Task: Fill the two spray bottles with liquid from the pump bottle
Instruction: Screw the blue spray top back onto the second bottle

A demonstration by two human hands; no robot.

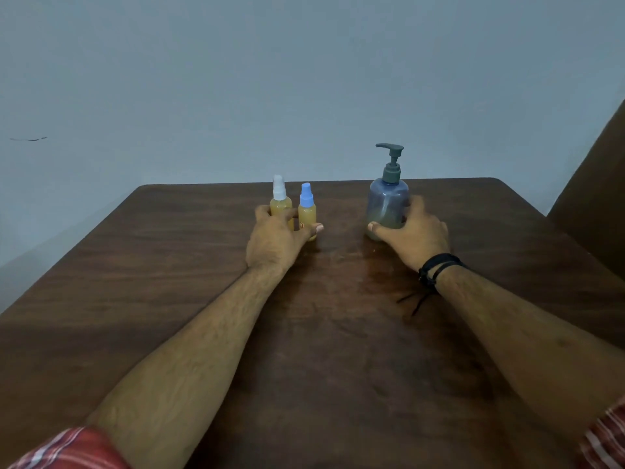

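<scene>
Two small spray bottles stand upright side by side far out on the brown table [169, 299]. The white-capped spray bottle [280, 199] is on the left and the blue-capped spray bottle [307, 211] on the right; both hold yellowish liquid. My left hand [277, 242] wraps around the pair from the near side, fingers by the white-capped one, thumb by the blue-capped one. To the right stands a translucent blue-grey pump bottle [387, 201] with a dark grey pump head and a little liquid at its bottom. My right hand [411, 231] grips its lower body.
The table meets a plain pale blue wall [304, 79] just behind the bottles. A brown panel [595, 184] rises at the far right. A faint wet sheen lies on the wood between my hands. A black band sits on my right wrist.
</scene>
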